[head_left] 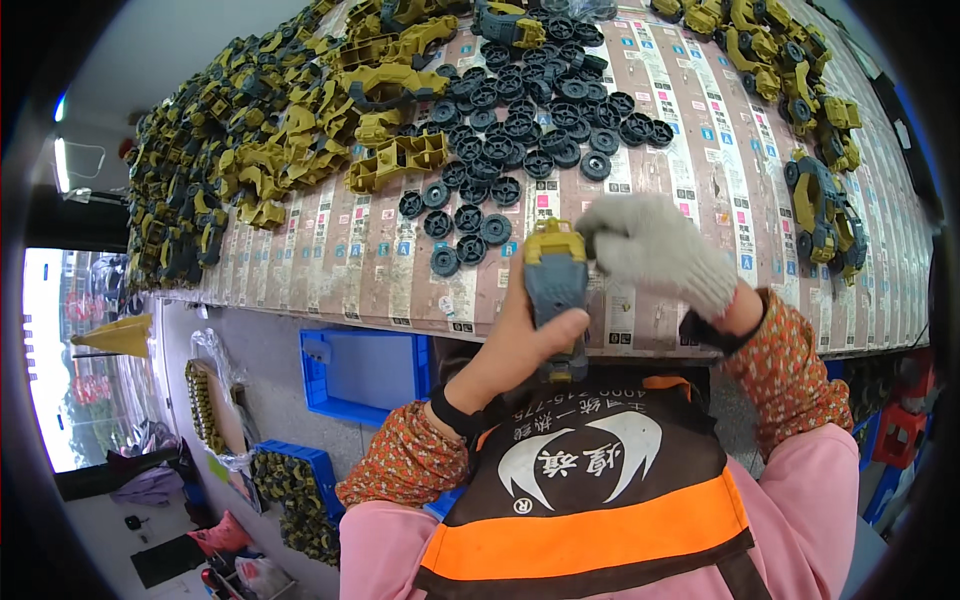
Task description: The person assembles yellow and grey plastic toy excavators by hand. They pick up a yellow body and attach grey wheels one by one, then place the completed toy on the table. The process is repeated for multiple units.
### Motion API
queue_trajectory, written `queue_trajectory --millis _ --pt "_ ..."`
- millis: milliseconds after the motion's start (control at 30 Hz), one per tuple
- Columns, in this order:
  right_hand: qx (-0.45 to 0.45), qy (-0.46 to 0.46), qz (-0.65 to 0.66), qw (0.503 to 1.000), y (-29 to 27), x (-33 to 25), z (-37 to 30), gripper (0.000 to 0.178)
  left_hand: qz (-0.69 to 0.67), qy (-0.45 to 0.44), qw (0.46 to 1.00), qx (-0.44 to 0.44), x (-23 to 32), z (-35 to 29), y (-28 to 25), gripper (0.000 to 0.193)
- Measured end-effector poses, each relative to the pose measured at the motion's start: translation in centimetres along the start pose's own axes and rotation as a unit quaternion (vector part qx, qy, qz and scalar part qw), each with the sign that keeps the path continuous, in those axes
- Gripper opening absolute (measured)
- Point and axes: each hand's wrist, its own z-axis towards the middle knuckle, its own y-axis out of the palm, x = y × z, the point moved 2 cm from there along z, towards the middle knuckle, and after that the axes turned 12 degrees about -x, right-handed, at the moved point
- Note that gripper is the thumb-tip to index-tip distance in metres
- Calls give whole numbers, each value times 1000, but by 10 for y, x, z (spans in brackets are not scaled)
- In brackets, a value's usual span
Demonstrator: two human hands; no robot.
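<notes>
Bare fingers of my left hand (pixel 508 352) are wrapped round a toy car (pixel 556 285) with a grey and mustard-yellow body, held lengthwise just over the table's near edge. My right hand (pixel 655 248), in a pale knitted glove, is curled closed against the far right side of the car. Whatever those gloved fingertips may pinch is hidden. Beyond the car lies a spread of loose black toy wheels (pixel 468 218), mostly flat on their sides. To their left are mustard-yellow car body shells (pixel 395 165).
The table (pixel 700 130) has a covering of printed strips. Piled yellow and dark toy parts (pixel 175 190) fill its left side. Toy cars with wheels (pixel 825 215) line the right side. Below the left edge sit a blue crate (pixel 308 375) and another crate (pixel 322 470) beside more parts.
</notes>
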Motion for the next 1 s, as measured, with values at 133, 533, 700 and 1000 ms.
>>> queue_trajectory --millis 133,533,700,1000 --pt "133 -40 -240 961 -23 30 39 12 -274 -59 960 29 -2 0 -14 76" --pt "10 -24 -361 932 -7 42 34 22 -344 -31 934 88 0 -8 -23 56" --pt "-61 45 -196 978 -9 23 11 30 -346 -3 931 114 7 -5 -20 60" --pt "-128 40 367 920 35 -13 -51 45 -346 23 931 114 8 2 -16 67"
